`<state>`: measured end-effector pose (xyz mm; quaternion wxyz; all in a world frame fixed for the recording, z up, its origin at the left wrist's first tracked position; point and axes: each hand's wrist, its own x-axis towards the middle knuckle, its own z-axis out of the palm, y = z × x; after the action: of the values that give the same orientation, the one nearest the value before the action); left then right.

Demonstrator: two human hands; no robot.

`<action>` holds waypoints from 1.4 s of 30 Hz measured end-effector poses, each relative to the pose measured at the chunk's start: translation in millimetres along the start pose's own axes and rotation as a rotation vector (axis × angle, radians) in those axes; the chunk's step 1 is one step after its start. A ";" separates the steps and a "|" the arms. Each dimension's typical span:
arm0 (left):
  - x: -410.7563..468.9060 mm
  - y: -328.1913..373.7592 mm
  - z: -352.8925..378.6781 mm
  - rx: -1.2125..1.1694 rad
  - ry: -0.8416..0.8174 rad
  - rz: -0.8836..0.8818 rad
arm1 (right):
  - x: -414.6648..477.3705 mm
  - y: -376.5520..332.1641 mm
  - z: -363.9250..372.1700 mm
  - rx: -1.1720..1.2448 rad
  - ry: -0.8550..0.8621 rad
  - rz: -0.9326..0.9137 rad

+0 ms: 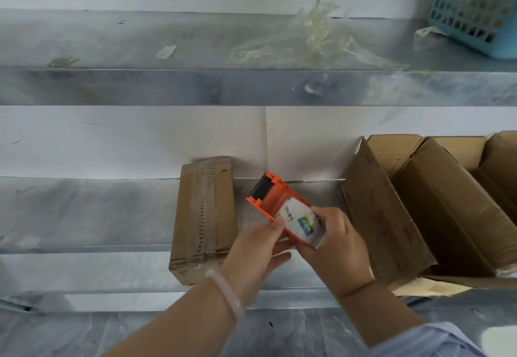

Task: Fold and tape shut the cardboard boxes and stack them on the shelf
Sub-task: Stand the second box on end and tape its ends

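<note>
Forearms enter from six o'clock, and at centre the orange tape dispenser (282,211) is gripped by both hands: the fingers (330,219) of the right hand (335,247) are curled round its roll end, and its near edge is pinched by the left hand (260,253). Taping seems to be the step in hand; the open box (419,203) at three o'clock likely must be folded shut next. One taped box (204,217) lies on the shelf (84,211), at nine o'clock from the dispenser. Tape scraps (316,38) and a blue basket (475,12) are seen on the upper shelf (140,49), toward one o'clock.

Blue basket (475,12) cut off, blurred
</note>
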<state>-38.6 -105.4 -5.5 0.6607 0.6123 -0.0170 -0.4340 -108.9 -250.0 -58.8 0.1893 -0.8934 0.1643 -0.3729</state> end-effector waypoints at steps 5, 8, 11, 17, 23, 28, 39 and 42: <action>3.0 9.9 10.3 -0.198 -0.005 -0.026 | -11.4 -7.9 -5.2 0.027 0.049 -0.268; 1.9 6.9 10.3 -0.230 -0.013 -0.026 | -21.2 -7.9 -8.1 0.095 -0.043 -0.292; 0.6 3.7 5.3 -0.165 -0.012 0.007 | -17.8 -8.3 -23.3 0.205 -0.148 -0.342; -5.5 2.8 -5.8 -0.046 -0.081 0.052 | 0.0 -20.6 -52.8 0.373 0.006 0.262; -17.6 3.3 -6.4 -0.059 -0.167 0.072 | 19.9 -7.8 -53.3 1.184 -0.581 1.037; -22.5 0.7 -10.1 -0.108 -0.224 0.067 | 9.6 -20.0 -60.2 1.524 -0.675 0.943; -35.5 22.7 -50.1 -0.210 -0.180 0.019 | 24.0 -10.2 -84.4 1.260 -0.982 0.524; -41.6 26.6 -64.7 -0.111 -0.156 0.014 | 30.8 -18.6 -89.6 1.020 -1.099 0.375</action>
<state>-14.0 -32.7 21.5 0.6933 0.5390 -0.0483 -0.4759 -150.7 -266.5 26.6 0.6918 -0.7098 0.0033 0.1327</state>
